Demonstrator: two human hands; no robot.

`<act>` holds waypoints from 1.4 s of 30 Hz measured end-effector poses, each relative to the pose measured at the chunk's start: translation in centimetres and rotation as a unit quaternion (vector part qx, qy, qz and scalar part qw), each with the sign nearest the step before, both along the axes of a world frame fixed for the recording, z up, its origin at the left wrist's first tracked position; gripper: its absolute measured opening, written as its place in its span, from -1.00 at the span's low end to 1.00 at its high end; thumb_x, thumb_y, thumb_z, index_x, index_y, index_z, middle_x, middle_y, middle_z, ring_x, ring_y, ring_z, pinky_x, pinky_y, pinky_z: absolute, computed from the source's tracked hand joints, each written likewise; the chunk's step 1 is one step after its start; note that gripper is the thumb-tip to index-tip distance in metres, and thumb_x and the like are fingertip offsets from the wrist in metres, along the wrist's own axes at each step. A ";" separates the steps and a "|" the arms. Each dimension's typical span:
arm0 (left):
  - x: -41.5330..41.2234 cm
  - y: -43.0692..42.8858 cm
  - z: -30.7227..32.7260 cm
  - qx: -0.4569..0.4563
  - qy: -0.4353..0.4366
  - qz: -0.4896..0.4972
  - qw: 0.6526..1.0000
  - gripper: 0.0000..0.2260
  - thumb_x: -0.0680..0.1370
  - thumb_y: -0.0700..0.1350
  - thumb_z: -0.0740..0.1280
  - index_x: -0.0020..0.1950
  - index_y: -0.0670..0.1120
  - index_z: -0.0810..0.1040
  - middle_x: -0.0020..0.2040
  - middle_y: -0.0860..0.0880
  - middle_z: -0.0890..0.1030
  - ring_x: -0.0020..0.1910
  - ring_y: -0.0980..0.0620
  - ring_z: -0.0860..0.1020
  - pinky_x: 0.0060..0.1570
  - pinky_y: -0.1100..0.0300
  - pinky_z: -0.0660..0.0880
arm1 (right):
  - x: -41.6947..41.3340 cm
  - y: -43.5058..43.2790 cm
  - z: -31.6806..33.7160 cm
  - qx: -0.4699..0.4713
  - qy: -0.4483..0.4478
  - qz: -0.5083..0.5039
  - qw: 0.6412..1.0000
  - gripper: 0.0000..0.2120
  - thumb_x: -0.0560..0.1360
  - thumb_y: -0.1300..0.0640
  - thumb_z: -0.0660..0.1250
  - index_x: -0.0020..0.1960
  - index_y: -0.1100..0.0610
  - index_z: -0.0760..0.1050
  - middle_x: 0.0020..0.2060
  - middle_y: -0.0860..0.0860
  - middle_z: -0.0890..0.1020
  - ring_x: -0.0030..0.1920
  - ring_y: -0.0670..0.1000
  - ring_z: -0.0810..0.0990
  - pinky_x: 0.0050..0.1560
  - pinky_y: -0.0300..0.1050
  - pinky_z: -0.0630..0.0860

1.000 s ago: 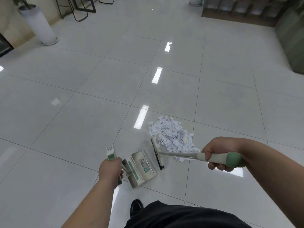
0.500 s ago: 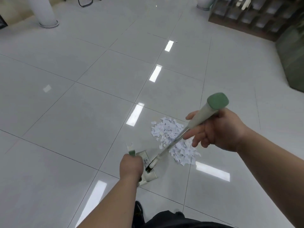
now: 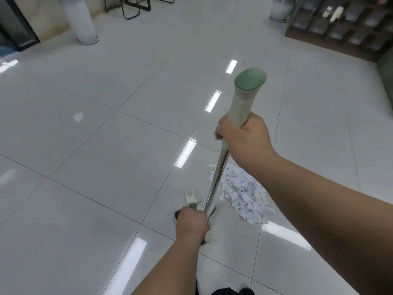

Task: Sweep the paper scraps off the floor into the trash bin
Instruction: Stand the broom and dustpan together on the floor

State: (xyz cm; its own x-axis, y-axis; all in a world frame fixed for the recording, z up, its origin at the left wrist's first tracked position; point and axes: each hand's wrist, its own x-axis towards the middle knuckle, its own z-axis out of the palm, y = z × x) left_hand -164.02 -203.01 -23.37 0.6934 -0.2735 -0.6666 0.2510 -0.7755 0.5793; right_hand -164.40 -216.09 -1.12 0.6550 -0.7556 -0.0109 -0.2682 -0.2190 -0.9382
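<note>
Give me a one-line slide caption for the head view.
Right hand grips the broom handle, left hand the dustpan, beside a pile of paper scraps on tiled floor.

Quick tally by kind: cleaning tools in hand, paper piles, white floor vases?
Brooms: 1, right hand on its grip
Dustpans: 1, in left hand
Paper piles: 1
Vases: 2
Total: 5

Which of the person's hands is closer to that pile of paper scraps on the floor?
Left. The left hand is low beside the paper scraps, gripping the dustpan handle; the right hand holds the broom handle above them.
</note>
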 end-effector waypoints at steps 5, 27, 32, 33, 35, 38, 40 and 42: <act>-0.5 0.1 -0.1 -0.005 0.009 -0.004 1.000 -0.72 0.58 -0.19 0.21 0.23 -0.23 0.56 -0.24 0.03 0.43 0.11 -0.22 0.64 0.07 0.04 0.60 | 4.3 1.9 -0.8 0.101 -0.120 0.027 0.987 -0.84 0.30 0.26 0.33 -0.35 0.19 0.34 -0.50 0.04 0.39 -0.49 0.08 0.40 -0.44 -0.10 0.42; -0.3 0.6 0.8 0.022 0.022 -0.039 0.999 -0.93 0.56 -0.17 0.18 0.01 -0.12 0.42 -0.20 -0.02 0.47 -0.13 -0.11 0.48 -0.08 0.15 0.47 | 3.5 6.8 -1.8 0.135 -0.115 0.099 0.979 -0.84 0.15 0.28 0.26 -0.43 0.38 0.32 -0.52 0.17 0.34 -0.47 0.09 0.28 -0.40 -0.01 0.24; -0.4 0.7 1.9 0.024 0.036 -0.001 0.999 -0.94 0.56 -0.24 0.20 -0.05 -0.12 0.44 -0.21 -0.03 0.51 -0.36 0.01 0.49 -0.48 0.25 0.30 | 2.0 6.7 -2.8 0.135 -0.130 0.150 0.971 -0.83 0.06 0.16 0.31 -0.52 0.18 0.32 -0.59 0.13 0.34 -0.51 0.08 0.28 -0.41 -0.08 0.23; -0.4 0.8 2.0 0.023 0.040 0.002 0.999 -0.93 0.55 -0.25 0.19 -0.09 -0.11 0.43 -0.21 -0.04 0.51 -0.37 0.00 0.50 -0.51 0.25 0.29 | 1.9 6.7 -2.8 0.137 -0.130 0.155 0.970 -0.84 0.06 0.18 0.30 -0.52 0.18 0.31 -0.59 0.13 0.34 -0.52 0.08 0.28 -0.41 -0.07 0.23; -0.5 1.1 2.0 0.021 0.046 0.003 0.999 -0.92 0.54 -0.25 0.19 -0.12 -0.09 0.41 -0.19 -0.05 0.53 -0.35 -0.02 0.52 -0.48 0.26 0.30 | 1.8 6.7 -2.9 0.148 -0.129 0.165 0.967 -0.84 0.07 0.22 0.29 -0.50 0.22 0.30 -0.57 0.17 0.34 -0.50 0.09 0.29 -0.41 -0.04 0.23; -0.2 1.5 1.8 0.025 0.041 0.005 0.999 -0.92 0.52 -0.22 0.21 -0.04 -0.08 0.46 -0.05 -0.08 0.58 -0.27 -0.02 0.53 -0.39 0.23 0.33 | 1.9 6.6 -2.5 0.152 -0.110 0.196 0.962 -0.77 0.05 0.15 0.35 -0.44 0.22 0.33 -0.50 0.20 0.34 -0.48 0.14 0.35 -0.38 -0.04 0.30; 0.4 1.8 1.9 0.028 0.035 -0.004 0.999 -0.95 0.50 -0.19 0.22 -0.09 -0.06 0.45 -0.05 -0.08 0.60 -0.23 -0.04 0.56 -0.31 0.20 0.40 | 2.1 6.5 -2.3 0.134 -0.072 0.211 0.966 -0.79 0.12 0.20 0.40 -0.37 0.24 0.39 -0.45 0.18 0.38 -0.43 0.15 0.44 -0.30 0.01 0.39; 0.7 2.2 2.2 0.034 0.035 -0.012 0.999 -0.96 0.50 -0.14 0.24 -0.07 -0.05 0.47 -0.13 -0.04 0.59 -0.22 -0.03 0.57 -0.26 0.17 0.47 | 1.8 6.4 -2.1 0.108 -0.022 0.212 0.971 -0.82 0.21 0.18 0.40 -0.25 0.23 0.48 -0.37 0.09 0.51 -0.30 0.15 0.55 -0.13 0.03 0.50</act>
